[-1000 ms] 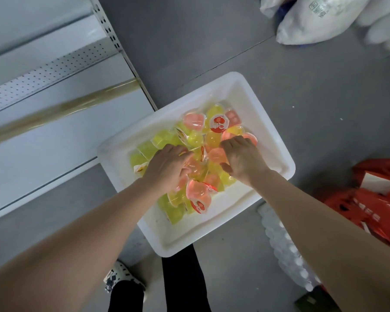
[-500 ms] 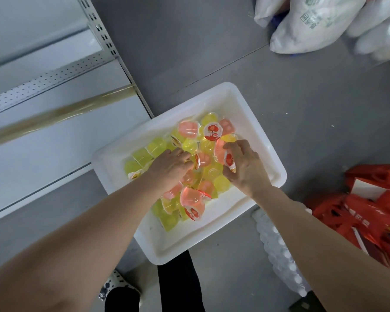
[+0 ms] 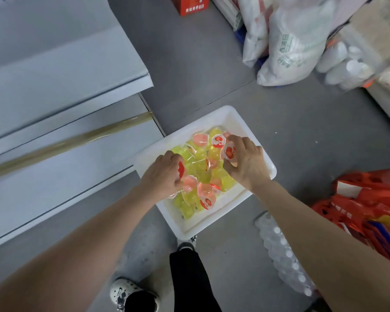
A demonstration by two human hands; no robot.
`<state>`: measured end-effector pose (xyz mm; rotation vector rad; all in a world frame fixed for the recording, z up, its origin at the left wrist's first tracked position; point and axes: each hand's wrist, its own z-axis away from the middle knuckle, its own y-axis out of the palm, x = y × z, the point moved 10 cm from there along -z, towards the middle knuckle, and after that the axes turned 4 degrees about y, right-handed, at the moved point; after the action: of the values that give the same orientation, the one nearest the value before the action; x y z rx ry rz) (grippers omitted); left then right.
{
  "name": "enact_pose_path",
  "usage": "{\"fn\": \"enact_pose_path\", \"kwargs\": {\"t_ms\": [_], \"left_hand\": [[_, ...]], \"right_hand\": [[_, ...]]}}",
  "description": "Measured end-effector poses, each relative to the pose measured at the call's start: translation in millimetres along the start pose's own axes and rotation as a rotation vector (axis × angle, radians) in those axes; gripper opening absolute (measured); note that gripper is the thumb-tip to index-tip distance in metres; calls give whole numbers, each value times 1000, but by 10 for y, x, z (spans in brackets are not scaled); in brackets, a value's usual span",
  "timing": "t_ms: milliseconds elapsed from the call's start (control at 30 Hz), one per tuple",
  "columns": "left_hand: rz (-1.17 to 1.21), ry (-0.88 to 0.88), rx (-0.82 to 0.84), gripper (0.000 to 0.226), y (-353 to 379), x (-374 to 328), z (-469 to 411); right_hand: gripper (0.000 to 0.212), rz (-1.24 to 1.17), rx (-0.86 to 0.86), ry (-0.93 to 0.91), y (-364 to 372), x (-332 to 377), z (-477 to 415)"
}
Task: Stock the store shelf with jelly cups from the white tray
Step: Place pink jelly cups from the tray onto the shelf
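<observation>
Head view, looking straight down. Just right of frame centre, a white tray [image 3: 214,225] flat on the grey floor [image 3: 302,136], set at an angle, its upper-left corner close to the foot of the store shelf [image 3: 54,158]. Inside the tray, a loose heap of jelly cups [image 3: 200,164] – mostly yellow-green, some pink, a few showing white lids with a red fruit print – piled toward the upper half, with a bare strip of tray along the lower edge.

Left hand [image 3: 163,176] reaching in from the lower left, palm down over the left side of the heap, fingers curled round a red-lidded cup [image 3: 181,170]; more pink cups touching its knuckles from below. Right hand [image 3: 248,164] reaching in from the lower right, over the right side of the heap, thumb and fingers pinching a fruit-print cup [image 3: 229,152] with its lid tilted toward the camera.

Shelf boards filling the left of the frame, pale and bare where visible, a tan strip along one front edge. In the upper right, white sacks [image 3: 291,48] and clear-wrapped white bottles; at the top edge, a red box [image 3: 189,5]. At the right edge, red bags [image 3: 367,199]. Below the right forearm, a wrapped bottle pack [image 3: 284,255]. At bottom centre, a black trouser leg [image 3: 189,278] and a patterned shoe [image 3: 127,293] – both beneath the tray's lower corner in the picture.
</observation>
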<state>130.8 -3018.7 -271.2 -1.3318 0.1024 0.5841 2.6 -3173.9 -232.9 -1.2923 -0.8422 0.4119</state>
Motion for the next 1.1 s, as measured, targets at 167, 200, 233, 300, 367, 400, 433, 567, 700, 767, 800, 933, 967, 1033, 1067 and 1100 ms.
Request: {"fn": "enact_pose_path", "kwargs": {"t_ms": [167,200,233,300,367,400,433,567,700,767,800,933,967,1033,1067,1100], "left_hand": [[13,-10,-97,56,-670,37,767],[40,-25,-125,56,-813,70,942],[63,-37,-159,56,-963,112,1114],[77,-35,-224,53,-1257,196,1453],[70,-29,-276,51,-1534,301,1784],[64,-35,-296,51,-1666,368,1949],[59,-43,-319,51,-1799,441,2111],[6,-55,-423,50,-2328,684,2731],[-53,-76,-536,50,-2842,868,3337],[-54,-94,-594,49,-3086,976,3615],[-47,-103,-622,48,-3203,1029,3744],[-31,-128,-725,45,-3682,1158,4195],[-24,-132,-752,44,-3799,1177,4290],[-8,-144,-807,46,-4032,1227,4465],[-2,-155,-837,47,-4159,1263,4535],[7,-169,-868,48,-4286,1306,4603]], "right_hand": [[54,59,-79,-89,-473,795,284],[53,63,-97,-107,-574,983,348],[52,58,-118,-124,-680,1174,408],[48,45,-164,-159,-888,1557,517],[44,42,-210,-208,-1082,1960,615],[42,40,-232,-236,-1172,2165,661],[40,37,-253,-261,-1260,2373,705],[34,24,-359,-344,-1616,3165,856],[33,27,-459,-444,-1935,3892,983],[33,28,-497,-504,-2108,4240,1059],[34,31,-515,-537,-2192,4409,1098],[36,33,-578,-652,-2508,4979,1174],[36,34,-570,-665,-2573,5102,1165],[36,35,-567,-690,-2712,5348,1137],[36,36,-580,-699,-2797,5466,1103],[36,30,-585,-708,-2884,5586,1063]]}}
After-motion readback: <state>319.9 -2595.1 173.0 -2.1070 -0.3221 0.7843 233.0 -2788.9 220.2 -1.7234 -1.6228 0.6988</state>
